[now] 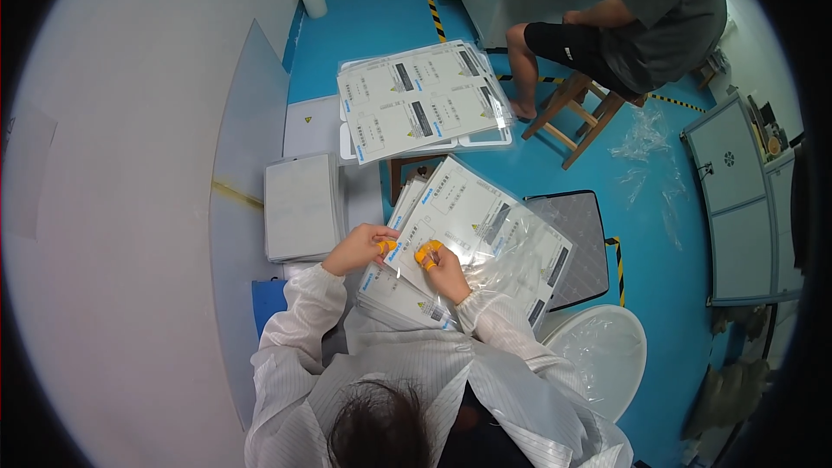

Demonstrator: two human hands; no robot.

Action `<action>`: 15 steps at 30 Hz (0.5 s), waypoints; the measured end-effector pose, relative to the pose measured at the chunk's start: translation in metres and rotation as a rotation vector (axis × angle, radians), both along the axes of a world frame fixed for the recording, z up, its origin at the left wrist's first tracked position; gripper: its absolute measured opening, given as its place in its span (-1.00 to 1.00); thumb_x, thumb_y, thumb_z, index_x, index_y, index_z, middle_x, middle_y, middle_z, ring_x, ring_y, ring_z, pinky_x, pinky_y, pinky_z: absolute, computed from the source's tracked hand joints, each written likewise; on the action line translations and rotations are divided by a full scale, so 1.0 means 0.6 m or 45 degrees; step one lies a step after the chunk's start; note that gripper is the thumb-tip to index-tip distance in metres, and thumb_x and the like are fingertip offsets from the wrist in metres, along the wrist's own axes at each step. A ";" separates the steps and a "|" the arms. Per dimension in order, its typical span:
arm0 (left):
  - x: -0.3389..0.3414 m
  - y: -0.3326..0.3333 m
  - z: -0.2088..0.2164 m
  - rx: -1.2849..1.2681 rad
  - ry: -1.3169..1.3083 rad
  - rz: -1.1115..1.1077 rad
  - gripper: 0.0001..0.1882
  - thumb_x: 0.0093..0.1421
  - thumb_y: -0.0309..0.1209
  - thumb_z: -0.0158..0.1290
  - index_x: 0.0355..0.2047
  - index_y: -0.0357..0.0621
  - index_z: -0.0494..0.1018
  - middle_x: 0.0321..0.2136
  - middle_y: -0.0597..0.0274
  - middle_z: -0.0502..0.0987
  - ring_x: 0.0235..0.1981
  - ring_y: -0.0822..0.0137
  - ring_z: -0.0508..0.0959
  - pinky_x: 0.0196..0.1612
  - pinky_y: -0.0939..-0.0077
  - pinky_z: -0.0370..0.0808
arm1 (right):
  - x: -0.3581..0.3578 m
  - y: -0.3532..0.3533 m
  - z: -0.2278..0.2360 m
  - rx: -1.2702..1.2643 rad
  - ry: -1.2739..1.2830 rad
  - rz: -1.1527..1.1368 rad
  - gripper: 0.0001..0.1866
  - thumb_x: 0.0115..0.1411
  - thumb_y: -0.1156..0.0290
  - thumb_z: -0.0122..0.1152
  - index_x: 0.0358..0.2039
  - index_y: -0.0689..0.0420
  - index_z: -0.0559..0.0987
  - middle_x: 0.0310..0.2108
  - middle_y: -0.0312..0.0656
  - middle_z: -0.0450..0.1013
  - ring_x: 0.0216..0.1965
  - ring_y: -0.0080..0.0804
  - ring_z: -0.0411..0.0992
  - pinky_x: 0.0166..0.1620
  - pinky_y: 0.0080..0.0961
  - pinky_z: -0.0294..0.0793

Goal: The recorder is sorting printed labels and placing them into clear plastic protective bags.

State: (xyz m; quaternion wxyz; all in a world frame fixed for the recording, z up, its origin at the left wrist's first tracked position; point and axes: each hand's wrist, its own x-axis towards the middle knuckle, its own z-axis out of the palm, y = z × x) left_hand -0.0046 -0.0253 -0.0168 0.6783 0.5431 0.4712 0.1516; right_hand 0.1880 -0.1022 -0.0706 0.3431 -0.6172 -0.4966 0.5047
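A large white printed sheet [459,199] with blue and dark label patches lies slantwise before me on a stack of similar sheets [407,301]. My left hand [354,250] pinches the sheet's left edge near its corner. Orange covers show on the fingertips of both hands. Over the sheet's face, close to that corner, my right hand [445,274] is closed, its fingers drawn together; what they grip is hidden. Clear, wrinkled film [511,264] lies over the right part of the sheet, beside my right wrist.
Ahead stands another pile of printed sheets [416,100]. Blank white sheets [301,208] are stacked at left. A white round bin [607,351] with film and a dark padded panel [576,247] are at right. A co-worker [663,22] sits on a wooden stool [576,113]; loose film [646,139] lies beyond.
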 end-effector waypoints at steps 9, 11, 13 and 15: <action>-0.021 0.011 -0.006 -0.184 -0.094 -0.038 -0.72 0.11 -0.57 -0.04 -0.14 -0.32 0.42 -0.40 0.27 0.53 -0.49 0.60 0.46 -0.43 0.79 0.44 | 0.121 0.038 0.036 0.131 1.655 -0.835 -0.86 0.26 0.34 -0.16 -0.31 0.10 0.35 -0.41 -0.19 0.40 -0.38 -0.45 0.40 -0.12 -0.38 0.37; -0.013 0.015 -0.003 -0.193 -0.194 -0.104 -0.69 0.12 -0.54 -0.04 -0.09 -0.27 0.41 -0.39 0.29 0.53 -0.48 0.54 0.48 -0.39 0.71 0.46 | 0.138 0.035 0.013 0.336 1.575 -0.428 -0.84 0.27 0.31 -0.19 -0.38 0.07 0.33 -0.57 -0.29 0.29 -0.59 -0.55 0.25 -0.21 -0.44 0.37; 0.006 0.020 0.001 -0.087 -0.205 -0.149 -0.67 0.13 -0.52 -0.06 -0.06 -0.24 0.40 -0.39 0.25 0.53 -0.46 0.51 0.49 -0.36 0.68 0.45 | 0.117 0.032 0.020 0.280 1.391 -0.537 -0.83 0.27 0.31 -0.20 -0.42 0.07 0.30 -0.63 -0.33 0.21 -0.69 -0.63 0.07 -0.31 -0.53 0.36; 0.038 0.019 0.026 0.020 -0.214 -0.196 -0.65 0.14 -0.50 -0.07 -0.03 -0.22 0.38 -0.39 0.21 0.54 -0.45 0.48 0.50 -0.32 0.65 0.45 | 0.102 0.020 0.005 0.271 1.161 -0.411 -0.84 0.29 0.34 -0.25 -0.37 0.09 0.30 -0.60 -0.30 0.26 -0.67 -0.62 0.13 -0.36 -0.53 0.42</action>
